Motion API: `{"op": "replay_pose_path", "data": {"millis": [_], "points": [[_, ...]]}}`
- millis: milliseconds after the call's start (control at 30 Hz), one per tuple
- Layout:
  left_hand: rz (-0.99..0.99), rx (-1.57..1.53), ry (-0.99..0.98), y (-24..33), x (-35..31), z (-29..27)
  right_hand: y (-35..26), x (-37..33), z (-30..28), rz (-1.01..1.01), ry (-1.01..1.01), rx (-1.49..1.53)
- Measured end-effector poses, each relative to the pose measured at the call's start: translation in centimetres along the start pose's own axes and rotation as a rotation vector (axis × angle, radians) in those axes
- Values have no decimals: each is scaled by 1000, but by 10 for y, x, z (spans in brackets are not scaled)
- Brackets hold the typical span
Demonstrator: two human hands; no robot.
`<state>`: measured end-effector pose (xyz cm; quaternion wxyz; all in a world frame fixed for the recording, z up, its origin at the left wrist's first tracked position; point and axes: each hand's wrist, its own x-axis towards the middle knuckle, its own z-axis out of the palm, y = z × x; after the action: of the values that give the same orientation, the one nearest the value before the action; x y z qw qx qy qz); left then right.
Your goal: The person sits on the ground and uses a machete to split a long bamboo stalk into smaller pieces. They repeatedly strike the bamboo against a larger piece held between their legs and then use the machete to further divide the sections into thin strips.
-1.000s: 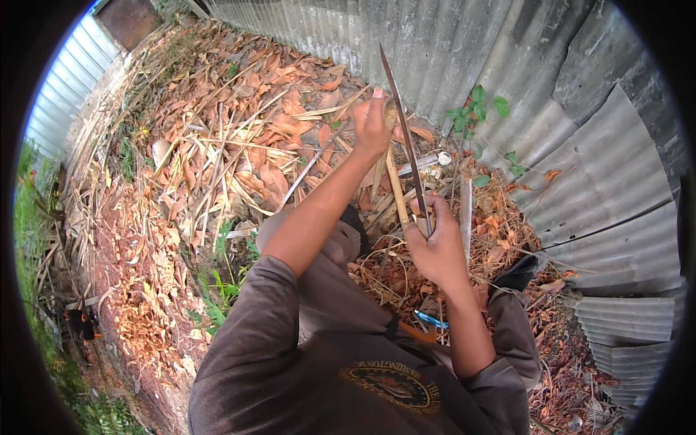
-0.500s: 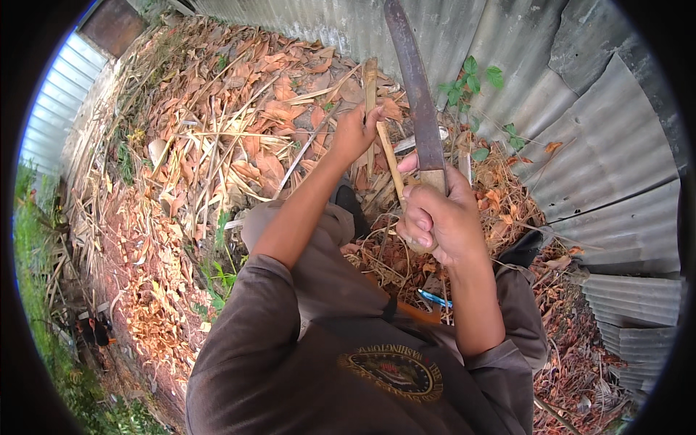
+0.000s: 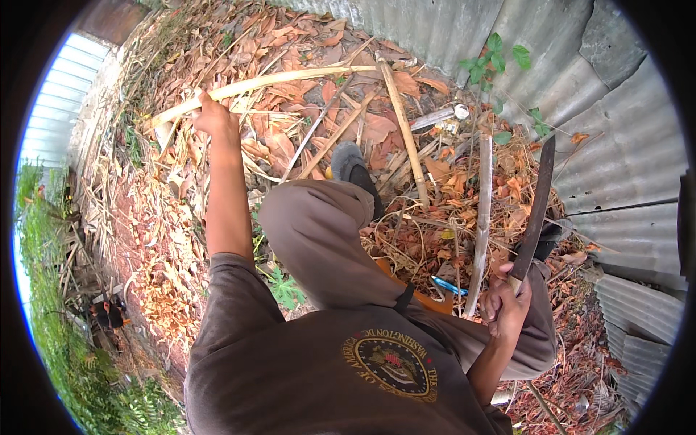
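Out to the far left, my left hand is closed around a long, pale, slightly bent stalk. The stalk's right end reaches the top of a tan bamboo-like stick, which lies on the leaf litter. My right hand grips the handle of a machete by my right knee. Its dark blade points up and away, toward the metal sheets. Just left of the blade, a greyish stick runs down close to my right hand; whether they touch I cannot tell.
Corrugated metal sheets stand along the right and far side. Dry leaves and thin stems cover the ground. A green vine climbs the sheets. A bright blue object lies between my legs, beside something orange.
My left hand has moved far left and now holds the pale stalk stretched sideways. My right hand has come down and right with the machete. The tan stick now lies on the ground.
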<state>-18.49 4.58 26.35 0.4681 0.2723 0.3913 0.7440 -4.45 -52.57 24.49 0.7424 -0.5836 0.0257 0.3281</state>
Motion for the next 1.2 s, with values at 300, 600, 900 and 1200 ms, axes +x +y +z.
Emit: {"op": "replay_pose_path", "data": {"millis": [300,600,900,1200], "points": [[-467,903,444,-111,-42,-114,38,-11,-6,194,113,-18],[-89,1106,-1945,-149,-118,16,40,23,0,229,125,-116],[-284,1587,-1117,-404,-209,-15,55,33,4,293,163,-94],[-244,1190,-1214,-436,-205,-27,42,32,-28,271,274,-65]]}}
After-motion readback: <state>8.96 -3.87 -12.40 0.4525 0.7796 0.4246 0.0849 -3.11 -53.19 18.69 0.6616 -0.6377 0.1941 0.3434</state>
